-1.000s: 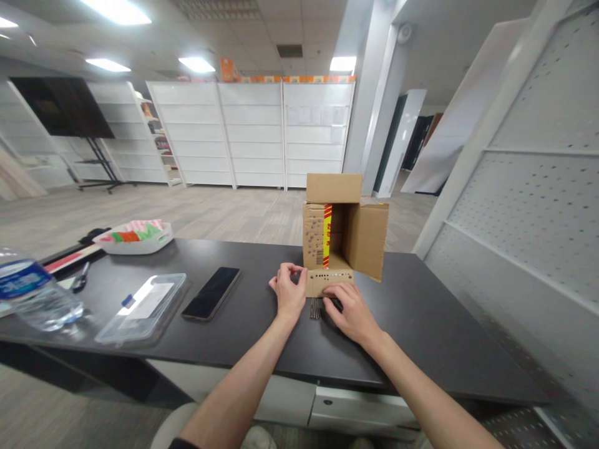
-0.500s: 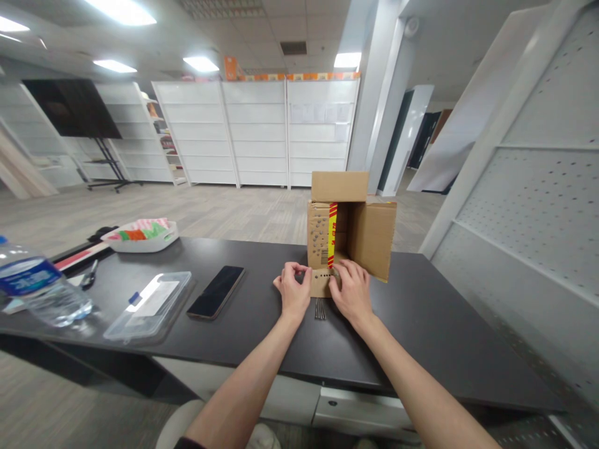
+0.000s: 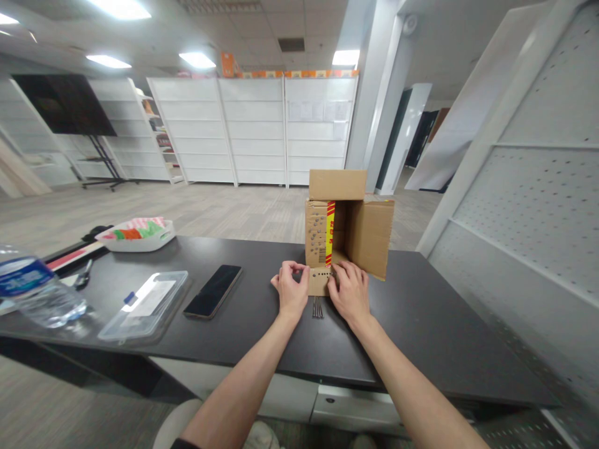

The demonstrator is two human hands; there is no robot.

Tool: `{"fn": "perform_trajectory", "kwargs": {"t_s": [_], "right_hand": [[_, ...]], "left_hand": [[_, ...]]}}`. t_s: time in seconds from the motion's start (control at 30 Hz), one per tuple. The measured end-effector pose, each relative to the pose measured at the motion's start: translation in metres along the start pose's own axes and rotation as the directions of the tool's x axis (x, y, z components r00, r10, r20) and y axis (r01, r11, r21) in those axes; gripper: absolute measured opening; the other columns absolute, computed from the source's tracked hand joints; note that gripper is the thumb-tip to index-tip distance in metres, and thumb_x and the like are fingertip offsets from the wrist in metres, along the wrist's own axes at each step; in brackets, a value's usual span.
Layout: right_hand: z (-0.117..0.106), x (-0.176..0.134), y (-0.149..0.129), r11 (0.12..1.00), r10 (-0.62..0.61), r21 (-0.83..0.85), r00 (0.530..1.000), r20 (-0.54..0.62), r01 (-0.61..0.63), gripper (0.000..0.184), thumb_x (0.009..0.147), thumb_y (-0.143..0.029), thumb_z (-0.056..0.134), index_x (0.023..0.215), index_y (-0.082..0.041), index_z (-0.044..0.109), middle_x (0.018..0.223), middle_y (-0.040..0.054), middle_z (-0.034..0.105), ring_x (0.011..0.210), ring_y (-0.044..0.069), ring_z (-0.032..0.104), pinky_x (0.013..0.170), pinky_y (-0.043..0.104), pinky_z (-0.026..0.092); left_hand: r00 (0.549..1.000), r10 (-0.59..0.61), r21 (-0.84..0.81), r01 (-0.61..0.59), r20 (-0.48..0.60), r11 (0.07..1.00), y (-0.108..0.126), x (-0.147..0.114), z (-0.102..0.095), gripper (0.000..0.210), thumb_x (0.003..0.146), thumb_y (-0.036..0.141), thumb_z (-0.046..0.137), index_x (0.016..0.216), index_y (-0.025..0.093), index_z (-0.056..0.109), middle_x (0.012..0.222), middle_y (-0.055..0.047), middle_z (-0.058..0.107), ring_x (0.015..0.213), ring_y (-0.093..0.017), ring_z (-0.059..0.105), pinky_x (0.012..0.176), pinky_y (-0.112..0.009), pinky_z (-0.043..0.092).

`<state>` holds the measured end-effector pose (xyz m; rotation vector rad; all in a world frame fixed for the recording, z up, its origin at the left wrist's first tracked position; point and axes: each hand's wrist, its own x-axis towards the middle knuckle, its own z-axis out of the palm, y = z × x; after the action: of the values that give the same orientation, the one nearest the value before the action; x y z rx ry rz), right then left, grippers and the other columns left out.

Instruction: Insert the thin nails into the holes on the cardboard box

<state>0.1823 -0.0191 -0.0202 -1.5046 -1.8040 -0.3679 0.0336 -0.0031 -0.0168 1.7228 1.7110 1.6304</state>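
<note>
An open cardboard box (image 3: 317, 240) lies on its side, with a row of dark holes in its front flap (image 3: 319, 287). At the flap's left edge, my left hand (image 3: 292, 288) is closed in a pinch, thumb and forefinger against the cardboard. My right hand (image 3: 350, 290) bends over the flap's right part with its fingers together; a small dark bit shows by the fingertips, too small to name. Several thin metal screws or nails (image 3: 317, 307) lie side by side on the table just in front of the flap.
On the dark table (image 3: 421, 324) lie a phone (image 3: 213, 292) and a clear plastic case (image 3: 145, 305). Farther left are a water bottle (image 3: 37, 293) and a white basket (image 3: 135, 243) with colourful contents. A perforated white panel (image 3: 524, 212) stands at the right.
The whole view has shifted slightly, so everything sits a little farther left. Both hands keep their places at the flap, with no clear change in grip.
</note>
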Motion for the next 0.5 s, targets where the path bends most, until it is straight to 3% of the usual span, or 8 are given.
{"fn": "perform_trajectory", "kwargs": {"t_s": [0.5], "right_hand": [[0.0010,-0.0020,-0.0002,1.000,-0.019,0.011,0.999,0.026,0.019,0.027,0.087,-0.022,0.045,0.110,-0.019,0.059,0.114,0.0112,0.059,0.108,0.026,0.048,0.093,0.042,0.031]], "left_hand": [[1.000,0.003,-0.020,-0.003,-0.003,1.000,0.0022,0.0002,-0.0011,0.017,0.081,0.033,0.058,0.087,0.023,0.045,0.087,0.003,0.068,0.084,-0.015,0.060,0.091,-0.035,0.028]]}}
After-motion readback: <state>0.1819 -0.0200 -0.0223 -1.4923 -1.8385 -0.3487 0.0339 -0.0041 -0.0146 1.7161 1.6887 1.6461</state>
